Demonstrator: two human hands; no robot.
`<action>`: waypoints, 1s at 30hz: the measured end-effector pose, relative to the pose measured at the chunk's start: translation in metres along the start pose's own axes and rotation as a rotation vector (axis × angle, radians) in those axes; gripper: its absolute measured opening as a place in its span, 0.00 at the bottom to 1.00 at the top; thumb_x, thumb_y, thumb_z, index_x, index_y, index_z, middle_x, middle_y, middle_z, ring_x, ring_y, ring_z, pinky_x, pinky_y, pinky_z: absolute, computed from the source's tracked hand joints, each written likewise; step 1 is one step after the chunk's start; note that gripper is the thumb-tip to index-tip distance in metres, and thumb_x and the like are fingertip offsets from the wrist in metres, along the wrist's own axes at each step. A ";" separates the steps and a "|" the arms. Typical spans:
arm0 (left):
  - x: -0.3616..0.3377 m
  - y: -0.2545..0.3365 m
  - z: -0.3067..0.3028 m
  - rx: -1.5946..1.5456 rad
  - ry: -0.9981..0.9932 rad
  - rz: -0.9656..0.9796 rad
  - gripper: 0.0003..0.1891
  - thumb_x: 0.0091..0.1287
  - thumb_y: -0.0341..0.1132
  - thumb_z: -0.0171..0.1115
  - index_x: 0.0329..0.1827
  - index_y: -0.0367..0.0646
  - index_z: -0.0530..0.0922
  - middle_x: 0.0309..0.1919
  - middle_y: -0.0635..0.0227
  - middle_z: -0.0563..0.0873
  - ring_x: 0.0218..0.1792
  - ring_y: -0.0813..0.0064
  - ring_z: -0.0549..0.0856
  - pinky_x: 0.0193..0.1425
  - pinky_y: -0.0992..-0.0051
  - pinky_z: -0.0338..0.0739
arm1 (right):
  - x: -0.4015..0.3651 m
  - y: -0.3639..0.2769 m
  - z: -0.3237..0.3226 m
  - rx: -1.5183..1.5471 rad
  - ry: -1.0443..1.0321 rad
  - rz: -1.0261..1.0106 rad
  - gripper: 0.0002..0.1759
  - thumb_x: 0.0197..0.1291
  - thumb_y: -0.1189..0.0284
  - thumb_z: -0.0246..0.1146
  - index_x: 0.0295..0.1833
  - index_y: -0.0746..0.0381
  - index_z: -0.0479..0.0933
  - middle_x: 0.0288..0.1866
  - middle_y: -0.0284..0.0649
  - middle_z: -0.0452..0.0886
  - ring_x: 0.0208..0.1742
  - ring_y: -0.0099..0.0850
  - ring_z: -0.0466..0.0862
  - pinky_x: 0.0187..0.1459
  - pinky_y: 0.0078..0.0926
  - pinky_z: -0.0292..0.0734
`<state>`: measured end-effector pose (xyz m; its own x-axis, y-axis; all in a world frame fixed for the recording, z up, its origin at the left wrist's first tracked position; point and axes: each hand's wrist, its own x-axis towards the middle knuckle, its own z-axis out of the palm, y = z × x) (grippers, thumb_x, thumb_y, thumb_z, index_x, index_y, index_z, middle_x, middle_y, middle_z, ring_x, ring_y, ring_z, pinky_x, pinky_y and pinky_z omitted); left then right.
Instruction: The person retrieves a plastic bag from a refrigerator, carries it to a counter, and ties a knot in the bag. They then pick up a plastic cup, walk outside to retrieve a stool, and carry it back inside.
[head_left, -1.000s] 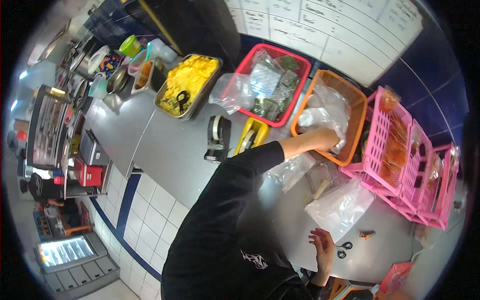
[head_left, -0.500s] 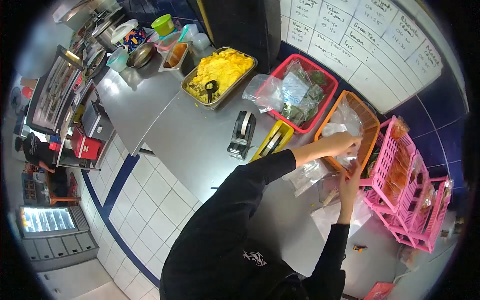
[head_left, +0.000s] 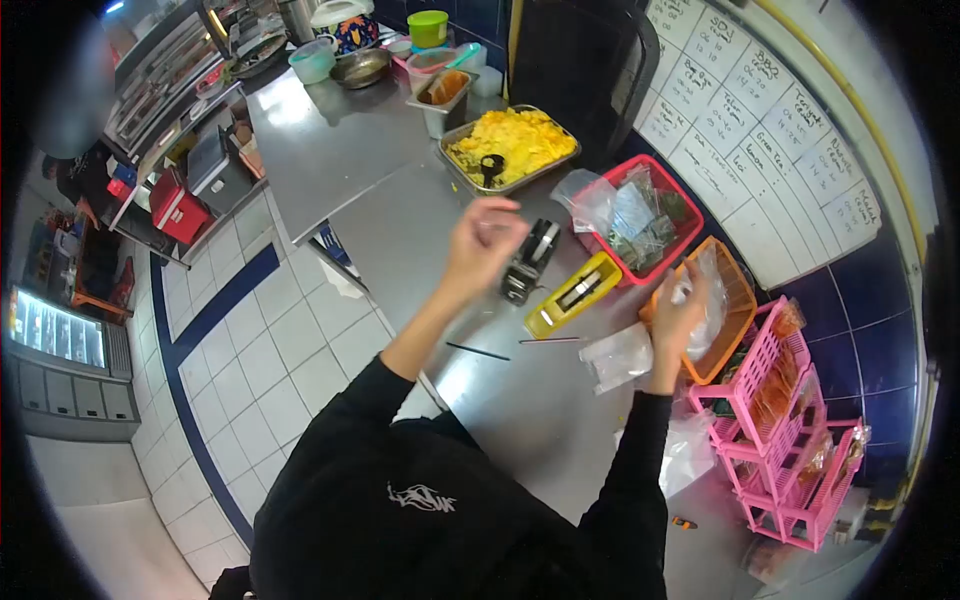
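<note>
My left hand (head_left: pixel 485 250) is raised over the steel table, left of the black tape dispenser (head_left: pixel 530 262), fingers loosely curled and apart, with nothing visible in them. At the orange basket (head_left: pixel 738 335), my right hand (head_left: pixel 680 318) has its fingers closed on a clear plastic bag (head_left: pixel 708 305) that lies partly inside. Its fingertips are partly hidden. A yellow tape dispenser (head_left: pixel 573 295) sits between my hands. Flat clear bags (head_left: pixel 617 358) lie left of my right wrist. The red basket (head_left: pixel 678 262) holds packets of green leaves.
Yellow food fills a metal tray (head_left: pixel 520 150) at the back. Pink stacked racks (head_left: pixel 768 400) with packets stand at right, below a whiteboard (head_left: pixel 780 150). A dark thin stick (head_left: pixel 478 351) lies near the table edge (head_left: pixel 415 365). Another person (head_left: pixel 85 180) is at far left.
My left hand has left the orange basket and moved left, above the table. My right hand has moved up to the basket. The view has shifted, showing more of the whiteboard.
</note>
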<state>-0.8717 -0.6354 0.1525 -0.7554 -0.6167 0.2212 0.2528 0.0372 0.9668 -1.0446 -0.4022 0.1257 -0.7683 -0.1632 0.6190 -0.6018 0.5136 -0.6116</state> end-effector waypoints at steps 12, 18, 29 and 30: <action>0.254 -0.156 -0.221 -0.422 0.414 -0.565 0.25 0.61 0.47 0.64 0.52 0.37 0.72 0.48 0.64 0.79 0.46 0.72 0.83 0.18 0.85 0.60 | 0.205 -0.206 0.167 -0.378 0.218 -0.715 0.31 0.52 0.66 0.63 0.64 0.52 0.65 0.65 0.42 0.66 0.65 0.44 0.66 0.59 0.48 0.62; 0.312 -0.198 -0.236 -0.642 0.280 -0.539 0.22 0.65 0.46 0.59 0.54 0.40 0.70 0.50 0.64 0.76 0.50 0.67 0.81 0.19 0.86 0.62 | 0.303 -0.204 0.244 -0.838 -0.011 -0.478 0.29 0.54 0.65 0.62 0.63 0.50 0.66 0.52 0.40 0.75 0.51 0.42 0.76 0.52 0.42 0.69; 0.272 -0.160 -0.368 -0.240 0.196 -0.501 0.13 0.66 0.44 0.60 0.43 0.47 0.70 0.35 0.75 0.76 0.32 0.83 0.77 0.21 0.83 0.61 | 0.061 -0.303 0.276 -0.541 -0.307 -0.557 0.23 0.35 0.79 0.59 0.45 0.58 0.72 0.63 0.54 0.64 0.65 0.54 0.62 0.64 0.62 0.50; 0.263 -0.157 -0.384 -0.263 0.203 -0.480 0.13 0.66 0.44 0.60 0.43 0.47 0.70 0.34 0.76 0.75 0.32 0.84 0.76 0.22 0.83 0.61 | 0.033 -0.301 0.285 -0.564 -0.330 -0.526 0.21 0.38 0.80 0.57 0.44 0.57 0.71 0.64 0.55 0.63 0.67 0.54 0.60 0.65 0.62 0.47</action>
<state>-0.8779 -1.1057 0.0096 -0.6977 -0.6558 -0.2882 0.0715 -0.4641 0.8829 -0.9513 -0.8025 0.1897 -0.4954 -0.6920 0.5251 -0.7672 0.6321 0.1091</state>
